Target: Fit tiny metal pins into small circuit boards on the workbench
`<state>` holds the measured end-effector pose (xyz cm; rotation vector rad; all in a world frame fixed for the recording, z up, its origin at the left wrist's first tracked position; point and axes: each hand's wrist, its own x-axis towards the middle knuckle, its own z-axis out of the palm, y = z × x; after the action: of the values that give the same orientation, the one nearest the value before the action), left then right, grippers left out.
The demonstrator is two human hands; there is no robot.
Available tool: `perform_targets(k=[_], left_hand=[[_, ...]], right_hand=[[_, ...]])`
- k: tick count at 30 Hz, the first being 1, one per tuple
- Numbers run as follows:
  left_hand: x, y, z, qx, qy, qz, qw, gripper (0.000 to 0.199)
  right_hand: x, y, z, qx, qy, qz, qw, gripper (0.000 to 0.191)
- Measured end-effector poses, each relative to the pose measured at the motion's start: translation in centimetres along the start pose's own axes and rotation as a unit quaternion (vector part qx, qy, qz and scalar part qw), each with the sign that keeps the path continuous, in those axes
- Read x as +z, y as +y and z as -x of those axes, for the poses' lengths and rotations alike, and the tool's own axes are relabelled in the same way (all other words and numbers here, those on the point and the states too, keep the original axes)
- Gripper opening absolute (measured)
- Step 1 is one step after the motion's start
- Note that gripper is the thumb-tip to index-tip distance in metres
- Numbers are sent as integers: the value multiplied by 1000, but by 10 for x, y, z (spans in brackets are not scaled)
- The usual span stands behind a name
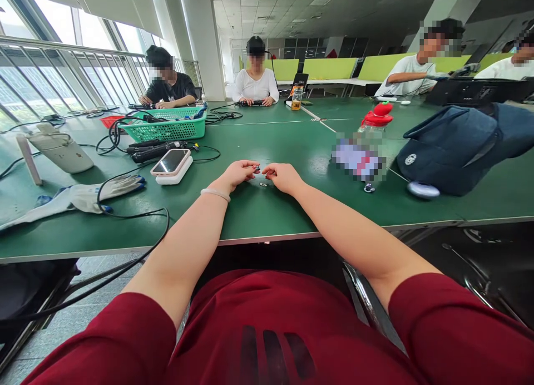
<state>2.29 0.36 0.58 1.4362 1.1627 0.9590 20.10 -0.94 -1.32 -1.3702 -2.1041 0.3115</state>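
My left hand (241,173) is pinched on a small dark, shiny piece (257,169), whose kind is too small to make out. Close beside it, my right hand (284,177) has its fingertips drawn together near that piece. Whatever the right fingers hold, if anything, is hidden. On the green table (233,215), just below the gap between both hands, lies another small silvery piece (262,184). A pale bracelet (216,193) circles my left wrist.
To the left are a phone on a white box (173,165), a work glove (98,193), black cables and a green basket (167,128). A dark blue backpack (454,148), red-capped bottle (375,117) and white oval object (423,190) stand right. Several people sit beyond.
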Motion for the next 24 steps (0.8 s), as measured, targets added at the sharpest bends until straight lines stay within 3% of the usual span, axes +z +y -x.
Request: perform_targets(k=[11,24], left_hand=[[1,1,1,-1,4,-19,1000,22],[0,-1,0,6,-10,-43,999,23]], right_hand=[[-1,2,-2,3,-56,85,995,23],[-5,1,0,46,-57,100,992,9]])
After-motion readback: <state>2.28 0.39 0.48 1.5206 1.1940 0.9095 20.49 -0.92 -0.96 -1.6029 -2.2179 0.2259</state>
